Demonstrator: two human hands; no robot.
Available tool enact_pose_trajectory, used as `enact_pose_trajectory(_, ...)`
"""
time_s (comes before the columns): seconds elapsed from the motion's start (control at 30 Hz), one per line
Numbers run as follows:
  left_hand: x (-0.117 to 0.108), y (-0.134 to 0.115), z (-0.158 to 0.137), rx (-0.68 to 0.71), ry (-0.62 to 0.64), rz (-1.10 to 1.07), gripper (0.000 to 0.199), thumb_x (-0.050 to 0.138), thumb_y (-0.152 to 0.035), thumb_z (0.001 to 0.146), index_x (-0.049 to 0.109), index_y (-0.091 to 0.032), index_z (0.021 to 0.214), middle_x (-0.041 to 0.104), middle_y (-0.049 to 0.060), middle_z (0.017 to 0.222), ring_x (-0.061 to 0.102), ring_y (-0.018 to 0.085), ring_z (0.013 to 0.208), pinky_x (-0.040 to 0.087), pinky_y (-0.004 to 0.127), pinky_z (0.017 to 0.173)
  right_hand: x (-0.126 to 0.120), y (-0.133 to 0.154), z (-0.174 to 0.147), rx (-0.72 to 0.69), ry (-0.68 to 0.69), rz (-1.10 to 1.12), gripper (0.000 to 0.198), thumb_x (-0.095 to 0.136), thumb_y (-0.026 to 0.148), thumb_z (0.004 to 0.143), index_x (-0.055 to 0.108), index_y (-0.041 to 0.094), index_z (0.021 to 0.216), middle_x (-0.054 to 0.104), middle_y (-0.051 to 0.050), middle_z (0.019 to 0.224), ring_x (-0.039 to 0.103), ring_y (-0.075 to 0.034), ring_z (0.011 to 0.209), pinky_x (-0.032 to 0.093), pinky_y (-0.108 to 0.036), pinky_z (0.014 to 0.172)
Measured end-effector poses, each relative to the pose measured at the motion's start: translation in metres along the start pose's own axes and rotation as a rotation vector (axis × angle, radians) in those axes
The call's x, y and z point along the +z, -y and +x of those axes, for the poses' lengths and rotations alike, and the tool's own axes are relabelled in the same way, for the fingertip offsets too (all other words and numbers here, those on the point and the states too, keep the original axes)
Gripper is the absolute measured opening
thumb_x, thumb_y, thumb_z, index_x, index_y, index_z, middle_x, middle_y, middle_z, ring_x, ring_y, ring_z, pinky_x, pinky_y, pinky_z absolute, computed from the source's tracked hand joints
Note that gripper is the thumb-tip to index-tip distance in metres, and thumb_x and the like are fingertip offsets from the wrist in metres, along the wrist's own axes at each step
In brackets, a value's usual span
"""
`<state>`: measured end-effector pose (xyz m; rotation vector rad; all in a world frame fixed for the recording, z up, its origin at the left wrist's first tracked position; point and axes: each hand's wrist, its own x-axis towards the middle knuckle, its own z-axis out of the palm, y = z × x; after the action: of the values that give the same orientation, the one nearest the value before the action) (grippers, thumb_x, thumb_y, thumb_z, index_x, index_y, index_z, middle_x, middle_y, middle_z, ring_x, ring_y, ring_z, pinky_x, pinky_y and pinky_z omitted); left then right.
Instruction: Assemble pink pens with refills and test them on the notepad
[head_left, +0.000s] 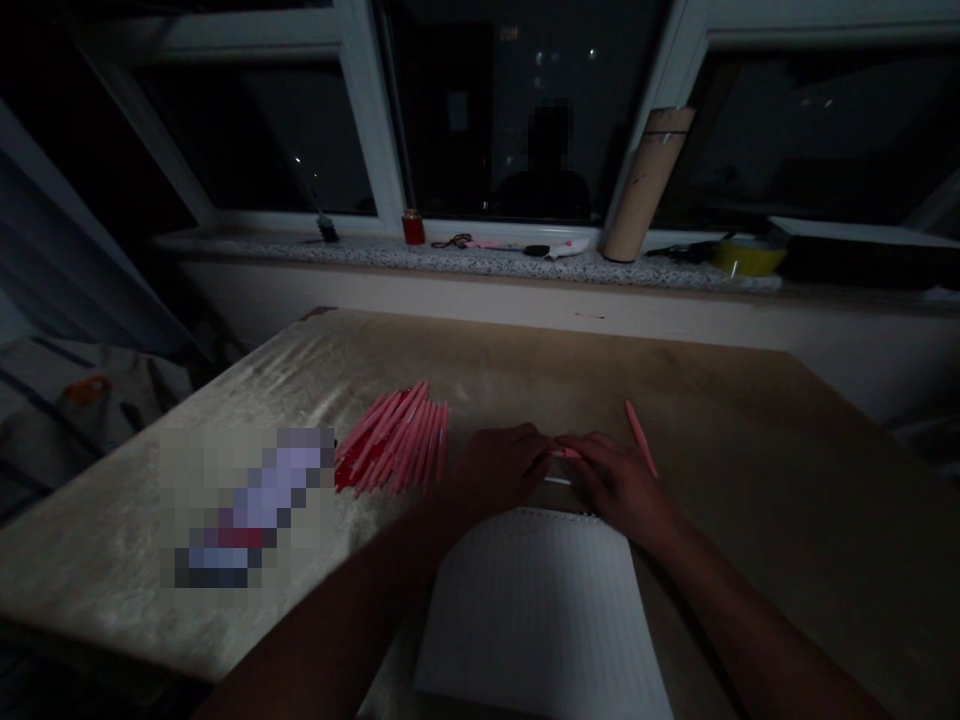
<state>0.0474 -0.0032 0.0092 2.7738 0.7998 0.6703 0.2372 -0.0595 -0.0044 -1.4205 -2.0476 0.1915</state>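
Both hands meet over the table, just beyond the top edge of a lined notepad (540, 610). My left hand (506, 465) and my right hand (611, 480) grip the two ends of a pink pen (565, 453), fingers closed round it. Only its short middle part shows between them. Below it lies a thin white stick-like piece (556, 481), too dim to name surely. A single pink pen (640, 437) rests on the table just beyond my right hand. Left of my left hand is a pile of several pink pens (397, 440), some with red parts.
A blurred-out pale, elongated object (262, 500) lies on the cloth-covered table (315, 620) at left. On the windowsill (360, 256) stand a tall tan cylinder (649, 185), a small red jar (412, 227) and a yellow tape roll (746, 257).
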Motion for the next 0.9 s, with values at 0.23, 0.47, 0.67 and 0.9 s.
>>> enact_pose_trajectory(0.23,0.0024,-0.0014,0.0004,-0.023,0.004,-0.047,0.025,0.04,-0.028,0.091,0.058,-0.021,0.107,0.062,0.002,0.094,0.059,0.011,0.076,0.043,0.023,0.068,-0.0007,0.0029,0.0001,0.006,0.018,-0.108,0.032,0.045,0.016,0.086,0.059,0.024,0.113,0.067,-0.005,0.096,0.06,-0.019,0.088,0.044,-0.036,0.082)
enact_pose_trajectory(0.47,0.007,0.0017,0.002,-0.023,0.055,-0.088,0.032,0.035,-0.034,0.093,0.057,-0.024,0.114,0.066,0.001,0.096,0.061,0.013,0.084,0.044,0.024,0.075,-0.0012,0.0041,-0.0002,0.031,0.038,-0.236,0.034,0.045,0.017,0.085,0.059,0.026,0.115,0.068,-0.005,0.091,0.06,-0.02,0.085,0.044,-0.036,0.077)
enact_pose_trajectory(0.67,0.0091,0.001,0.0027,-0.04,0.081,-0.087,0.034,0.033,-0.034,0.094,0.055,-0.024,0.118,0.067,0.003,0.097,0.062,0.013,0.086,0.046,0.024,0.078,0.0006,0.0036,-0.0016,0.024,0.039,-0.255,0.033,0.046,0.018,0.084,0.06,0.026,0.114,0.067,-0.005,0.088,0.059,-0.021,0.084,0.043,-0.037,0.077)
enact_pose_trajectory(0.9,0.0088,-0.0002,0.0027,-0.047,0.063,-0.168,0.035,0.034,-0.036,0.093,0.055,-0.024,0.119,0.067,0.002,0.101,0.062,0.013,0.088,0.046,0.024,0.08,-0.0003,0.0061,-0.0008,0.035,0.042,-0.249,0.031,0.045,0.02,0.085,0.061,0.026,0.112,0.066,-0.006,0.087,0.06,-0.022,0.084,0.044,-0.037,0.074)
